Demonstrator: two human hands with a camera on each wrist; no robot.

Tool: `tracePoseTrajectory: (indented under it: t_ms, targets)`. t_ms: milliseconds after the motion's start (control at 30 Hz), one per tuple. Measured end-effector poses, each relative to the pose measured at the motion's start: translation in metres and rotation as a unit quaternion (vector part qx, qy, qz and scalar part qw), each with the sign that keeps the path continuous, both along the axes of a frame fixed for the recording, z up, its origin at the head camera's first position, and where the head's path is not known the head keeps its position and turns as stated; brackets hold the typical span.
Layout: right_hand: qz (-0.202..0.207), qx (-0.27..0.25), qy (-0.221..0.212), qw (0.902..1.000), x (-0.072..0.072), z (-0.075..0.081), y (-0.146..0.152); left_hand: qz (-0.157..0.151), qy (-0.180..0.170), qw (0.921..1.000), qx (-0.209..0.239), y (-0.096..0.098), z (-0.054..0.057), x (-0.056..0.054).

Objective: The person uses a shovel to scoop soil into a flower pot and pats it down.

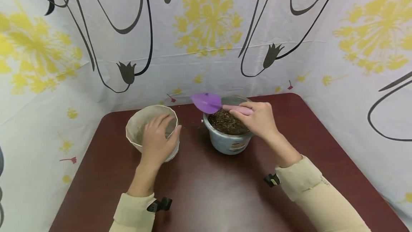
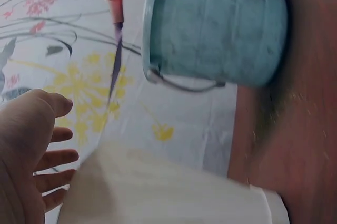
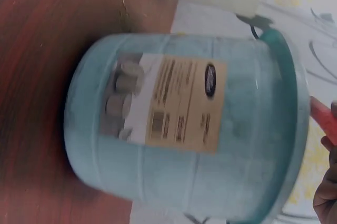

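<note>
My right hand [image 1: 259, 119] grips the pink handle of a small garden trowel [image 1: 207, 103] with a purple blade. The blade points left, above the rim of a blue-grey bucket [image 1: 226, 142] that holds dark soil [image 1: 229, 121]. In the right wrist view the bucket [image 3: 253, 129] fills the middle, with a paper label on its side. Over the mouth of a white pot [image 1: 135, 126] hovers my left hand [image 1: 159, 139], fingers spread and holding nothing. The left wrist view shows those fingers beside the white pot's rim [image 2: 105, 150].
Both containers stand on a dark red-brown table [image 1: 206, 182], near its back edge. Behind and beside it hangs white cloth [image 1: 199, 74] with yellow and grey flower prints. A thin wire handle [image 2: 184, 86] hangs at the bucket's side.
</note>
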State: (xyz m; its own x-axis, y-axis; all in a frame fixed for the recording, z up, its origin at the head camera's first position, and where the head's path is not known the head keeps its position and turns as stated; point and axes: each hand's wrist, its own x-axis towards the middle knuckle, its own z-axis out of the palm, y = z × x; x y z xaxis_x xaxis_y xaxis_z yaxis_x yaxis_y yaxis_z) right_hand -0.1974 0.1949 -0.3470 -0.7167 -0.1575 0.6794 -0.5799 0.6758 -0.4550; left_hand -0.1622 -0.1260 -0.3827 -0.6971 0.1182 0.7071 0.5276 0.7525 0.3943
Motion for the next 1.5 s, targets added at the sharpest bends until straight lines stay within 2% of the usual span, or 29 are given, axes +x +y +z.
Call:
tracePoseTrajectory:
  t_ms: [133,233,367,500,600,667,733,867,933,1033,1167,1267,1433,1500]
  targets:
    - [-0.023,-0.003,-0.032,0.9992,0.009,0.002,0.016,-0.035,-0.032,0.9989,-0.005,0.019,0.006,-0.004]
    - [-0.041,0.005,-0.041,0.9983,0.017,0.005,0.026,-0.053,-0.055,0.9971,-0.011,0.035,0.006,-0.008]
    - [-0.055,0.031,-0.040,0.9972,0.025,0.009,0.032,-0.057,-0.078,0.9952,-0.014,0.052,-0.001,-0.016]
    - [-0.069,0.054,-0.084,0.9926,0.030,0.010,0.034,-0.045,-0.123,0.9908,-0.033,0.066,-0.009,-0.023]
    - [-0.077,0.068,-0.127,0.9865,0.032,0.008,0.038,-0.053,-0.163,0.9842,-0.045,0.078,-0.014,-0.026]
    - [-0.085,0.094,-0.140,0.9821,0.033,0.007,0.038,-0.064,-0.180,0.9803,-0.049,0.083,-0.016,-0.027]
    - [-0.092,0.125,-0.147,0.9769,0.033,0.005,0.035,-0.069,-0.183,0.9795,-0.048,0.086,-0.018,-0.027]
    - [-0.091,0.186,-0.137,0.9687,0.033,0.003,0.027,-0.044,-0.171,0.9836,-0.039,0.087,-0.019,-0.025]
    - [-0.086,0.197,-0.130,0.9678,0.032,0.004,0.027,-0.032,-0.167,0.9849,-0.032,0.087,-0.020,-0.025]
    - [-0.100,0.208,-0.132,0.9640,0.029,0.006,0.036,-0.028,-0.169,0.9849,-0.025,0.087,-0.021,-0.025]
    - [-0.121,0.229,-0.149,0.9543,0.027,0.013,0.051,-0.027,-0.178,0.9836,-0.017,0.086,-0.023,-0.025]
    - [-0.113,0.262,-0.118,0.9511,0.027,0.024,0.058,-0.028,-0.182,0.9827,-0.014,0.086,-0.024,-0.025]
    - [-0.114,0.288,0.019,0.9507,0.024,0.044,0.058,-0.026,-0.189,0.9817,-0.005,0.086,-0.023,-0.025]
    - [-0.119,0.295,0.052,0.9466,0.021,0.048,0.056,-0.023,-0.193,0.9809,0.000,0.086,-0.023,-0.025]
